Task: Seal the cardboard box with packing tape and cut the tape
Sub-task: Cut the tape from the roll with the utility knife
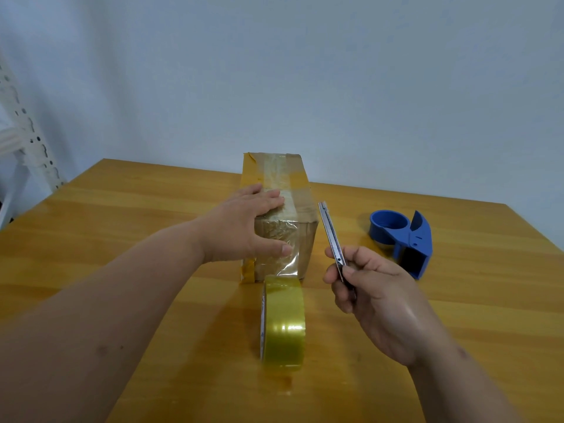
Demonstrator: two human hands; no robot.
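**One cut left: tape laid along the box, roll not yet severed**

Most of the sealing looks done. The cardboard box (280, 215) sits near the middle of the wooden table (122, 227), and a strip of clear packing tape (279, 181) runs along its top seam and down over the near end face, where it looks crinkled. From the foot of that face the strip seems to run straight on to the tape roll (283, 322), which stands on edge on the table just in front of the box; the join itself is hard to make out, so I judge rather than see that the tape is uncut.

The left hand (244, 224) lies open, palm down, fingers spread across the near top edge of the box, with the thumb pressed on the taped end face, steadying the box and holding the strip flat. The right hand (375, 300) is closed around a utility knife (331, 236), its metal body pointing up and away beside the right side of the box, clear of the tape. Whether the blade is extended I cannot tell.

What remains, by my reading, is slicing the strip between box and roll, then smoothing the loose end. A blue tape dispenser (403, 239) rests unused on the right of the table
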